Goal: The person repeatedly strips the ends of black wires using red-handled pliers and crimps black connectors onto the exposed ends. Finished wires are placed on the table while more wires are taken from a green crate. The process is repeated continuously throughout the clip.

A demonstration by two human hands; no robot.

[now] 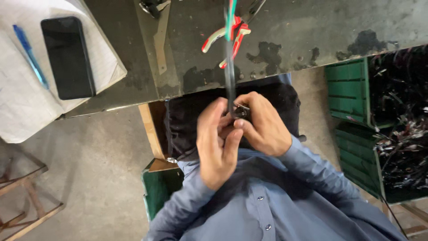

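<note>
- A thin dark cable (230, 76) with green and red strands at its top, blurred, stands upright over the lap.
- Left hand (218, 145) and right hand (263, 125) both pinch its lower end.
- Behind it, a stained dark counter (303, 31) carries red-handled pliers (223, 38), a phone (67, 57) and a blue pen (30, 56).
- Green crates (352, 93) stand on the concrete floor (98, 165).

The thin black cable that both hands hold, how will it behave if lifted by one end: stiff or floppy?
The thin black cable probably bends easily, though here it runs straight between the left hand, the right hand and the table edge, so it looks pulled taut. It seems light. Its smooth sheath may slip through fingers.
</note>
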